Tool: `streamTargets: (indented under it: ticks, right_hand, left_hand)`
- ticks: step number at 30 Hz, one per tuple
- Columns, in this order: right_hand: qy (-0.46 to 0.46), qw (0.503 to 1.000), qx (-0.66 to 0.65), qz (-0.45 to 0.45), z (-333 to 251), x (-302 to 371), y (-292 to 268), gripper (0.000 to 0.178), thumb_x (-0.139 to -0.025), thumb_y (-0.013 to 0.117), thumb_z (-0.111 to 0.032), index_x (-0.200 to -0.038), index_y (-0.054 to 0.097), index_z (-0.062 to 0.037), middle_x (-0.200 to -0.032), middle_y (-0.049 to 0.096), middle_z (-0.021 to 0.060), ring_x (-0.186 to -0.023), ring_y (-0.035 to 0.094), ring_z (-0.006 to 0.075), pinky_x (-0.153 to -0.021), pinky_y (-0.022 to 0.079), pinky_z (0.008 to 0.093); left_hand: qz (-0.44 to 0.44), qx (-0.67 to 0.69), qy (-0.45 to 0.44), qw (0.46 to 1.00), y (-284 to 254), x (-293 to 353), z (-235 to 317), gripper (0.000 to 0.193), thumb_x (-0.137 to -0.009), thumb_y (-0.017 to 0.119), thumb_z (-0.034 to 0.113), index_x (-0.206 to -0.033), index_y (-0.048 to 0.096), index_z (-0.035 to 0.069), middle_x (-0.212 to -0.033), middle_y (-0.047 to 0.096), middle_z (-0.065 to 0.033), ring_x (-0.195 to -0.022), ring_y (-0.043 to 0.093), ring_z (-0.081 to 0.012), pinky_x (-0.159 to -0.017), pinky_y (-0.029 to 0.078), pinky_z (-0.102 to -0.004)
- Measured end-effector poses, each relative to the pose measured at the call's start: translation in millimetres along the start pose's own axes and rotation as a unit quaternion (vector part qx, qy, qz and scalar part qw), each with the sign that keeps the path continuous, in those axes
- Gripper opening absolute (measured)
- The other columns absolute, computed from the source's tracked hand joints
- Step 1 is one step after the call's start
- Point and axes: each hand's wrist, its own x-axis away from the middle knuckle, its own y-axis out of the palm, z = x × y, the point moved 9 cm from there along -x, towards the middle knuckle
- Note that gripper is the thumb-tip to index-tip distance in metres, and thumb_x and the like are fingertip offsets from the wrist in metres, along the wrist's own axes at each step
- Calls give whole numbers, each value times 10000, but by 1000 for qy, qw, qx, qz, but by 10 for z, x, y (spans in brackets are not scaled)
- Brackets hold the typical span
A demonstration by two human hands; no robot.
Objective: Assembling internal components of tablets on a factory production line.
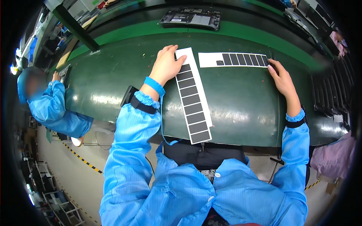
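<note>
My left hand (pixel 166 64) is closed on the top end of a long white strip (pixel 194 108) with a row of black rectangular stickers, its thumb lying over the white part. Another white strip (pixel 203 98) shows from beneath it along the right side. The lower end of the stickered strip reaches the table's near edge. Farther right, a second strip of black stickers (pixel 243 59) lies crosswise on the table, its left end bare white apart from one small black piece. My right hand (pixel 283 77) pinches its right end between thumb and fingers.
The green table (pixel 241 109) spreads under both hands. An opened flat electronic device (pixel 190 19) sits on the far ledge. Black trays (pixel 332 92) are stacked at the right. A green post (pixel 75 26) rises at the far left, where a co-worker (pixel 52 105) in blue sits.
</note>
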Motion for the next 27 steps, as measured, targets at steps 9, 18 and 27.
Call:
streamTargets:
  ticks: [9, 18, 27]
  right_hand:
    - [-14, 1000, -6, 11, -25, -23, -14, 440, -968, 501, -397, -1257, 561, -70, -1281, 562, 194, -1316, 412, 370, -1065, 349, 396]
    - [-4, 998, -50, 25, 0, 0, -48, 424, -973, 498, -372, -1247, 561, -55, -1221, 602, 174, -1164, 558, 314, -982, 415, 349]
    - [-31, 989, -125, 71, -417, 151, -18, 398, -915, 610, -309, -1205, 598, -36, -1104, 658, 157, -1016, 625, 255, -902, 466, 347]
  left_hand:
    - [44, 150, -154, 976, 9, -170, -430, 174, -816, 657, 163, -869, 675, -2, -804, 689, -146, -765, 674, -266, -718, 516, -350]
    - [436, 203, -95, 872, -950, 122, -245, 211, -932, 586, 220, -923, 550, 12, -749, 630, -119, -669, 597, -221, -632, 464, -348]
    - [396, 166, -106, 897, -925, 64, -393, 328, -953, 569, 284, -793, 579, -2, -727, 638, -93, -666, 592, -179, -600, 446, -348]
